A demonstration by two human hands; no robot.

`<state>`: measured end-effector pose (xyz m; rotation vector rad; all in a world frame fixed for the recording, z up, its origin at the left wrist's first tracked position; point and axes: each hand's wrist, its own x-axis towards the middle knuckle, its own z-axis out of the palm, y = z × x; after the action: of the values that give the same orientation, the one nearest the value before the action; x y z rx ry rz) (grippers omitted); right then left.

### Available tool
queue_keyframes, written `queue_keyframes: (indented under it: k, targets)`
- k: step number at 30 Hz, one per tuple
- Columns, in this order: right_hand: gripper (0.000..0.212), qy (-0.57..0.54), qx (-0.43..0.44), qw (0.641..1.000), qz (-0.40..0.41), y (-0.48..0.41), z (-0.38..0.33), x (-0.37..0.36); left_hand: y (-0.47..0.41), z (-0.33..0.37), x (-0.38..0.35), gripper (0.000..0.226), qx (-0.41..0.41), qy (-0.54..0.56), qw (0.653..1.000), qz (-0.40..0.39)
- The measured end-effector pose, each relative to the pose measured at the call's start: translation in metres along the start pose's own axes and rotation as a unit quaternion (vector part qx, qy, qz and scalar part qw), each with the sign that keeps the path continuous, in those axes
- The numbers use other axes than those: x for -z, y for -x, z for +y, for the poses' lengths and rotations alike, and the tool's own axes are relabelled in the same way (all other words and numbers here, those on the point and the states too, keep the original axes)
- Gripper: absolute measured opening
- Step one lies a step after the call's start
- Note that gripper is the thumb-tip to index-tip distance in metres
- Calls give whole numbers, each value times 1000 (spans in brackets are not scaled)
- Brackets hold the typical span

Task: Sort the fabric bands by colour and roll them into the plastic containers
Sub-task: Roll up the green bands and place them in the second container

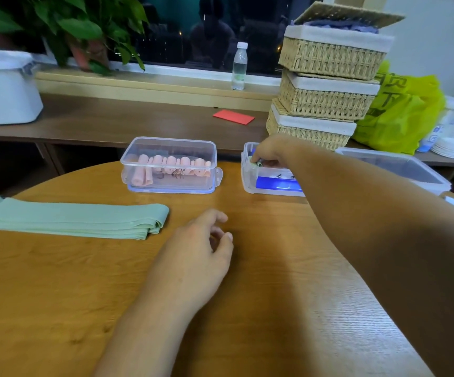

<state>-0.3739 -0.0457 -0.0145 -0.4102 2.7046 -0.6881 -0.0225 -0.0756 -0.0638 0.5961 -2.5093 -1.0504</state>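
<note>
Pink done, green barely begun.
On the counter point(57, 281) a flat stack of green bands point(70, 220) lies unrolled at the left, so most of the green work is judged to remain. The left hand point(201, 248) is rested beside it, fingers loosely curled, nothing held. The left container point(169, 144) is filled with a row of pink rolls point(171, 165). The right container point(249, 183) is entered by the right hand point(270, 152), in which a small green roll point(257, 164) is pinched; any other contents are hidden by the arm.
</note>
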Motion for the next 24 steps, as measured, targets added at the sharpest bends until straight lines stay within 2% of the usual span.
queue_keyframes:
  k: [6,17,22,24]
  targets:
    - [38,47,13,999,-3,-3,5,-5,-1,-1,0,25,2,2,1000,3]
    - [28,190,58,980,26,8,0,2,-2,-1,1,23,5,-2,1000,-1]
    - [22,251,96,957,106,23,3,10,-1,-1,4,19,8,9,1000,4]
    - [21,233,117,957,129,35,4,14,-1,-3,6,18,11,12,1000,7]
